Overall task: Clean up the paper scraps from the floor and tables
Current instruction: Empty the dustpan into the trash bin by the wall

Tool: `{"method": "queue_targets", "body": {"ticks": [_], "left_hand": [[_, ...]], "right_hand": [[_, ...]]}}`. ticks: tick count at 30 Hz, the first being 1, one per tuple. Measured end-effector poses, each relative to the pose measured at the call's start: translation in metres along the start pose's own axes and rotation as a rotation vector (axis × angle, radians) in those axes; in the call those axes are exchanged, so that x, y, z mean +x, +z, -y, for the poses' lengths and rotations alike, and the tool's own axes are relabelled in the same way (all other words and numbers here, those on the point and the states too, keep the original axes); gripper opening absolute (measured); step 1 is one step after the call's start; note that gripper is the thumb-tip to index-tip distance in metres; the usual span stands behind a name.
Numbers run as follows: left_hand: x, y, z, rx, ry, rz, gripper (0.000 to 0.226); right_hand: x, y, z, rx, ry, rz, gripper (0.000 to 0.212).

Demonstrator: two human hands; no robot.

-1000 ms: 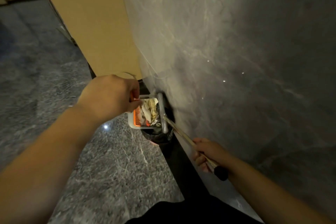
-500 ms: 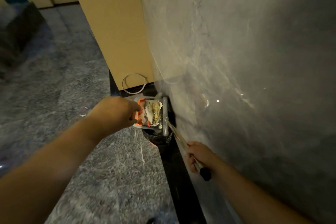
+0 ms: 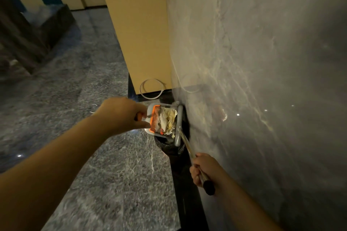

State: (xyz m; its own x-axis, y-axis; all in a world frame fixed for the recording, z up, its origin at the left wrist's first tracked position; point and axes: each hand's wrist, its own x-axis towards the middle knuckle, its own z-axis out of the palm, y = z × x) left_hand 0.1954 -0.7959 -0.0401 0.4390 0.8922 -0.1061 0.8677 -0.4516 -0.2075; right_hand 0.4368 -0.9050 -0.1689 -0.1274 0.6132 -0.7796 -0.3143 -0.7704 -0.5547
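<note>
My left hand (image 3: 123,113) grips the orange handle of a white dustpan (image 3: 152,108) with an orange comb edge. Crumpled paper scraps (image 3: 169,121) fill the pan. It is held over a bin lined with a black bag (image 3: 167,145) that stands against the grey marble wall. My right hand (image 3: 203,169) grips the metal handle of a broom (image 3: 187,145) near its black end cap. The grey broom head (image 3: 178,124) lies along the pan's right edge, against the scraps.
A grey marble wall (image 3: 253,80) fills the right side, with a tan panel (image 3: 137,24) beyond the bin. A white cable loop (image 3: 151,89) lies at the panel's foot. A dark box (image 3: 41,30) sits at far left on the marble floor (image 3: 93,155).
The view has tilted up and back, showing more of the floor and the tan panel. Both hands keep their grips; the dustpan and broom stay over the bin.
</note>
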Motion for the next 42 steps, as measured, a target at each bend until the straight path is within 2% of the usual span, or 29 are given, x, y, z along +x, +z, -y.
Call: {"method": "queue_targets", "body": {"ticks": [4, 8, 13, 17, 21, 23, 27, 30, 34, 42], "left_hand": [[0.011, -0.002, 0.002, 0.083, -0.002, 0.006, 0.043], [0.022, -0.004, -0.01, 0.192, 0.026, -0.064, 0.044], [0.035, -0.017, -0.013, 0.249, 0.065, -0.129, 0.038], [0.039, -0.024, -0.008, 0.323, 0.156, -0.158, 0.036], [0.038, -0.026, -0.004, 0.268, 0.095, -0.12, 0.034], [0.037, -0.026, -0.006, 0.25, 0.084, -0.166, 0.032], [0.037, -0.02, -0.015, 0.253, 0.217, -0.225, 0.026], [0.04, -0.026, -0.007, 0.25, 0.228, -0.184, 0.021], [0.045, -0.034, -0.003, 0.273, 0.239, -0.275, 0.02], [0.057, -0.049, -0.003, 0.4, 0.344, -0.225, 0.019]], "right_hand": [[-0.004, -0.004, 0.005, 0.003, -0.008, 0.013, 0.009], [-0.004, -0.01, 0.002, 0.005, -0.054, -0.001, 0.026], [-0.01, -0.011, 0.02, 0.042, -0.03, 0.046, 0.012], [-0.016, -0.01, 0.031, 0.097, -0.006, 0.053, 0.018], [-0.015, -0.01, 0.03, 0.114, -0.017, 0.058, 0.02], [-0.015, -0.011, 0.03, 0.149, 0.004, 0.063, 0.019], [-0.009, -0.014, 0.028, 0.158, 0.025, 0.044, 0.017], [-0.006, -0.014, 0.026, 0.14, 0.001, 0.024, 0.012], [-0.006, -0.015, 0.027, 0.151, 0.011, 0.022, 0.013], [-0.007, -0.013, 0.035, 0.157, 0.036, 0.023, 0.019]]}}
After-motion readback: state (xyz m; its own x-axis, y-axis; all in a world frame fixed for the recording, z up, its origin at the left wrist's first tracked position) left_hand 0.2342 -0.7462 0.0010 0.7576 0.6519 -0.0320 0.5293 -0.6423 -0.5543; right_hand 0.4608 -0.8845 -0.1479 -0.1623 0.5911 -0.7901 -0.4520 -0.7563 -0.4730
